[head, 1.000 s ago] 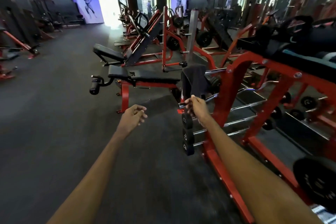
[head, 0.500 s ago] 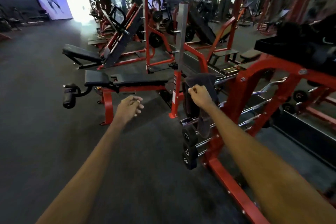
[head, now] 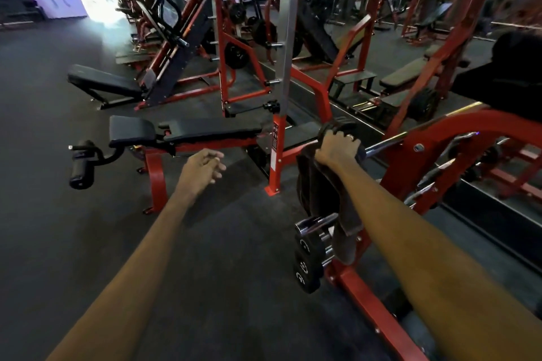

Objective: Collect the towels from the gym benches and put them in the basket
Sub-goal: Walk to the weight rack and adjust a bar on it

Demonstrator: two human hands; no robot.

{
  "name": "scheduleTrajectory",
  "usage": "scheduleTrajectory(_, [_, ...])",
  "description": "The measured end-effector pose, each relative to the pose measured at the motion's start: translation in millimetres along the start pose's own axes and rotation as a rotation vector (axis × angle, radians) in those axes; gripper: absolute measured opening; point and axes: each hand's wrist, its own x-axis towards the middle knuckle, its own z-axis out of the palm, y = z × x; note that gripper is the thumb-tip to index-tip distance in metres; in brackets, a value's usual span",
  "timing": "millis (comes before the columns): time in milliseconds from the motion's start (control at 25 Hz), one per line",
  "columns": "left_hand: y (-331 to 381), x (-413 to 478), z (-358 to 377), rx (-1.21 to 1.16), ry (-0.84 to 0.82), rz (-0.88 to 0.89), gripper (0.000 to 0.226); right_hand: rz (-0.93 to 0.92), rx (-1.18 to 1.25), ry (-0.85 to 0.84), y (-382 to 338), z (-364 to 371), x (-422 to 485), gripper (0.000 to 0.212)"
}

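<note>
A dark towel (head: 321,193) hangs draped over a chrome bar of the red rack (head: 419,161) at centre right. My right hand (head: 337,148) is closed over the towel's top where it lies on the bar. The towel's lower end dangles down past the stacked bar ends. My left hand (head: 202,168) hovers in the air to the left, fingers loosely curled, holding nothing. No basket is in view.
A black flat bench on a red frame (head: 187,130) stands just ahead of my left hand. A grey and red upright post (head: 283,82) rises beside the rack. Black bar ends (head: 306,264) jut out low on the rack. More benches and machines fill the background over dark floor.
My right hand has risen from the towel's lower edge to its top on the bar and closed on it. The view has moved closer to the rack. My left hand has barely moved.
</note>
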Motion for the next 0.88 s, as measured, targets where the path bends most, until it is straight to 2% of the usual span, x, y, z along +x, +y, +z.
scheduleTrajectory(160, [-10,21,-6,-0.035,-0.031,-0.005,0.022,0.007,0.014,0.026,-15,1,8,0.052])
scheduleTrajectory(280, [-14,28,-17,-0.038,-0.033,-0.007,0.021,0.026,0.102,0.159,-30,1,2,0.047])
scheduleTrajectory(400, [-14,30,-37,-0.044,-0.025,0.005,0.021,-0.07,0.29,0.355,-60,-9,-6,0.035])
scheduleTrajectory(480, [-16,29,-56,-0.035,-0.013,0.018,0.021,-0.169,0.435,0.407,-92,-19,-18,0.04])
scheduleTrajectory(600, [-26,23,-98,-0.034,0.043,0.019,0.022,-0.305,0.513,0.314,-156,-31,-42,0.05])
scheduleTrajectory(760, [-59,0,-176,-0.016,0.183,-0.033,0.021,-0.417,0.609,0.101,-253,-18,-63,0.048])
scheduleTrajectory(880, [-85,-31,-243,0.033,0.312,-0.074,0.021,-0.407,0.734,-0.07,-324,5,-83,0.068])
